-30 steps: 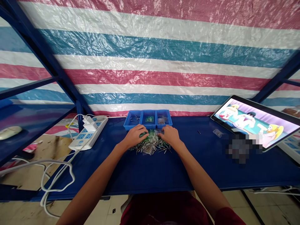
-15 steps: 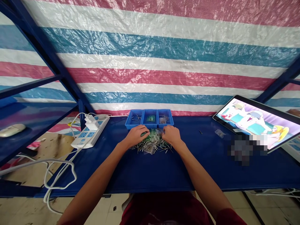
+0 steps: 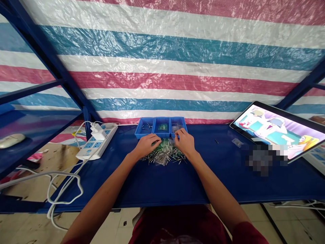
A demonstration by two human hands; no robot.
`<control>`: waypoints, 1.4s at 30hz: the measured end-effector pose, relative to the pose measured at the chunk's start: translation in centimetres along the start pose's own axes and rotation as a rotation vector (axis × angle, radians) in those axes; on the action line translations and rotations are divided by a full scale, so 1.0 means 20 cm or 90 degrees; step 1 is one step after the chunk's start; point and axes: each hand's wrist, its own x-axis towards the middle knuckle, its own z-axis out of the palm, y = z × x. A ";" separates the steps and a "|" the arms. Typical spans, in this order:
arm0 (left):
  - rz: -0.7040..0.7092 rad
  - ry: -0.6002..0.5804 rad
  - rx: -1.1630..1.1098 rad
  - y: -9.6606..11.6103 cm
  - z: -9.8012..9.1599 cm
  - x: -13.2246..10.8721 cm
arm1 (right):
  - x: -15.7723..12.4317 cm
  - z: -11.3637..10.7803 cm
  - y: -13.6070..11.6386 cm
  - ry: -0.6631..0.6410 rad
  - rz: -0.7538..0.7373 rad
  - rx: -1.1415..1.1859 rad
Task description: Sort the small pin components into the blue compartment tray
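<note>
"How does your left hand (image 3: 148, 145) stand?"
"Curled over the left side of the pile (image 3: 162, 156); I can't tell what it grips. The pile mixes slim, shiny metal rods (image 3: 153, 158) with crinkly green and clear packets (image 3: 166, 145)."
"Behind it?"
"Your smooth blue three-part tray (image 3: 162, 134)."
"Your right hand (image 3: 185, 143)?"
"Fingers bent near the tray; grip unclear."

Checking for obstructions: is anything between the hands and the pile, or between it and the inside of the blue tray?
Nothing visible separates the left hand or right hand from the pile. Between the pile and the inside of the blue tray stands its near wall; the right hand also partly covers the right compartment in this view.
</note>
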 end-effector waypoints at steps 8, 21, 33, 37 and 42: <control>0.002 -0.010 -0.005 0.00 0.01 0.00 | 0.00 -0.01 0.00 -0.138 0.025 -0.066; -0.002 -0.014 -0.003 0.00 0.01 0.00 | 0.01 0.00 0.00 -0.165 0.037 -0.072; 0.019 -0.011 0.004 0.01 0.01 0.00 | 0.00 0.04 0.00 0.016 0.021 0.175; 0.007 -0.008 -0.005 0.02 0.00 0.00 | -0.01 0.07 0.00 0.098 -0.011 0.296; -0.129 0.025 -0.120 0.06 -0.02 0.02 | -0.02 0.09 -0.03 0.228 -0.156 0.431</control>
